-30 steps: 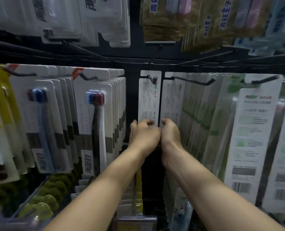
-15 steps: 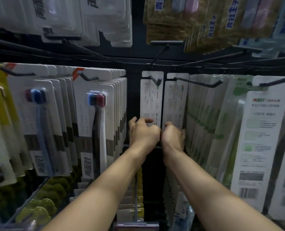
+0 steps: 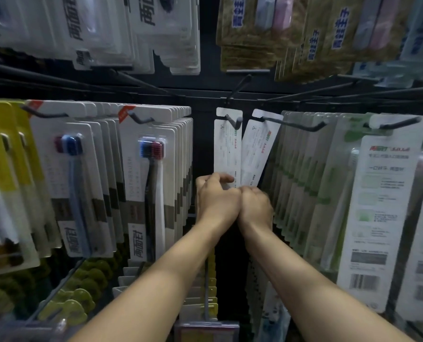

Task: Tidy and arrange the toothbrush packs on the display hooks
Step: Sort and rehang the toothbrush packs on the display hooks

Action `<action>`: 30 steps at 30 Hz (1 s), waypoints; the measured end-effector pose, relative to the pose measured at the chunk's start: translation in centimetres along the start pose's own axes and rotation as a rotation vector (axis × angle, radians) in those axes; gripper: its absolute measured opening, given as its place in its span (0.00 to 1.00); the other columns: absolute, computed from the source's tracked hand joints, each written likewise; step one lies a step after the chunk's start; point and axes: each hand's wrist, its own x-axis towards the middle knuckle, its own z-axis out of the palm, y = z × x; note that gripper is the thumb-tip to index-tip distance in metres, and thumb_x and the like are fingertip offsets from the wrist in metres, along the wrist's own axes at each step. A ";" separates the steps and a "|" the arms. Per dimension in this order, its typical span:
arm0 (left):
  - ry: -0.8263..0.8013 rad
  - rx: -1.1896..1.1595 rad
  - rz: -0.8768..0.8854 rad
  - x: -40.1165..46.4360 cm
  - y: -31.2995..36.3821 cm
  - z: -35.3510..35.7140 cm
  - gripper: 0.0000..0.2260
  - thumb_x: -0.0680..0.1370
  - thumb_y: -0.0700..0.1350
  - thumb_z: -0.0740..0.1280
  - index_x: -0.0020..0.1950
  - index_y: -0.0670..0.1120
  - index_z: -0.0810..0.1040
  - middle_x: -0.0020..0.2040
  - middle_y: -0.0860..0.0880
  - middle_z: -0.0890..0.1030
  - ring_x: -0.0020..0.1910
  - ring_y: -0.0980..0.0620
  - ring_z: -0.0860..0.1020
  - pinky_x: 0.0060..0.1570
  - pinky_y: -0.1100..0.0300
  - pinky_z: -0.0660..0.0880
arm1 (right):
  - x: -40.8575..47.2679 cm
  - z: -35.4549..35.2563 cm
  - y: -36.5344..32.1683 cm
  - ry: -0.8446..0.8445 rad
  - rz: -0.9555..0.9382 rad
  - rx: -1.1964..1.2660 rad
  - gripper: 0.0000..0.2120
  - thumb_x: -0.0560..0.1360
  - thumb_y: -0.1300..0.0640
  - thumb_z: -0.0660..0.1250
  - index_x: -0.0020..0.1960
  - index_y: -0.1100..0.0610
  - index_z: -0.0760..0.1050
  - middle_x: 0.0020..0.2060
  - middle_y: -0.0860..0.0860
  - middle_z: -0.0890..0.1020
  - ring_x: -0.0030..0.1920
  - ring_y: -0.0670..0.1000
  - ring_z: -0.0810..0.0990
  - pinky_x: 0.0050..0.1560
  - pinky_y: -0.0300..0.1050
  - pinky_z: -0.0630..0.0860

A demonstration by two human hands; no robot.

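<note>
Two narrow white toothbrush packs hang back-side out in the middle of the rack. The left pack hangs straight on a short black hook. The right pack hangs on a longer hook and tilts, its bottom swung left. My left hand grips the bottom of the left pack, thumb over its front. My right hand is curled at the bottom of the right pack and holds it. The two hands touch knuckle to knuckle.
White packs with blue and red brushes fill hooks on the left, yellow packs beyond them. Green-and-white packs crowd the right. More packs hang above and below. Black hooks jut toward me.
The right pack's bottom has swung left so it now hangs tilted. Both hands stay together at the pack bottoms and have dropped slightly in view.
</note>
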 end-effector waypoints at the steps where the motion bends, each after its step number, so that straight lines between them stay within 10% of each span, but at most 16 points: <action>1: -0.004 0.007 0.004 -0.1 0.0 0.0 0.13 0.77 0.43 0.68 0.60 0.54 0.81 0.64 0.53 0.71 0.58 0.55 0.74 0.61 0.57 0.75 | -0.2 0.0 0.0 -0.003 -0.006 -0.030 0.17 0.82 0.49 0.58 0.60 0.54 0.80 0.60 0.53 0.80 0.62 0.57 0.76 0.57 0.49 0.70; 7: 0.033 0.055 0.118 -1.3 0.1 -0.2 0.11 0.82 0.41 0.66 0.54 0.58 0.79 0.61 0.53 0.76 0.64 0.52 0.76 0.68 0.50 0.74 | -2.5 -0.9 0.0 0.149 -0.097 -0.011 0.09 0.81 0.53 0.61 0.47 0.53 0.79 0.46 0.52 0.82 0.52 0.56 0.80 0.53 0.53 0.78; 13: 0.058 0.037 0.202 -3.4 0.5 -0.9 0.15 0.82 0.37 0.64 0.50 0.59 0.76 0.59 0.53 0.78 0.59 0.56 0.78 0.54 0.65 0.72 | -5.0 -2.9 -0.4 0.166 -0.241 -0.104 0.07 0.82 0.58 0.61 0.60 0.54 0.74 0.55 0.49 0.80 0.54 0.52 0.79 0.52 0.48 0.75; 20: 0.085 -0.011 0.273 -6.3 1.8 -1.9 0.18 0.78 0.33 0.63 0.53 0.59 0.72 0.56 0.52 0.79 0.57 0.48 0.79 0.59 0.47 0.77 | -8.8 -5.3 -1.4 0.137 -0.287 -0.014 0.21 0.81 0.63 0.59 0.72 0.54 0.62 0.53 0.49 0.77 0.51 0.54 0.77 0.51 0.49 0.73; 30: 0.055 -0.070 0.221 -11.6 3.2 -3.8 0.18 0.82 0.34 0.62 0.63 0.56 0.69 0.59 0.56 0.76 0.55 0.57 0.78 0.41 0.69 0.76 | -12.7 -9.1 -1.9 0.080 -0.216 -0.035 0.27 0.81 0.62 0.59 0.78 0.49 0.59 0.57 0.50 0.81 0.54 0.54 0.81 0.53 0.55 0.82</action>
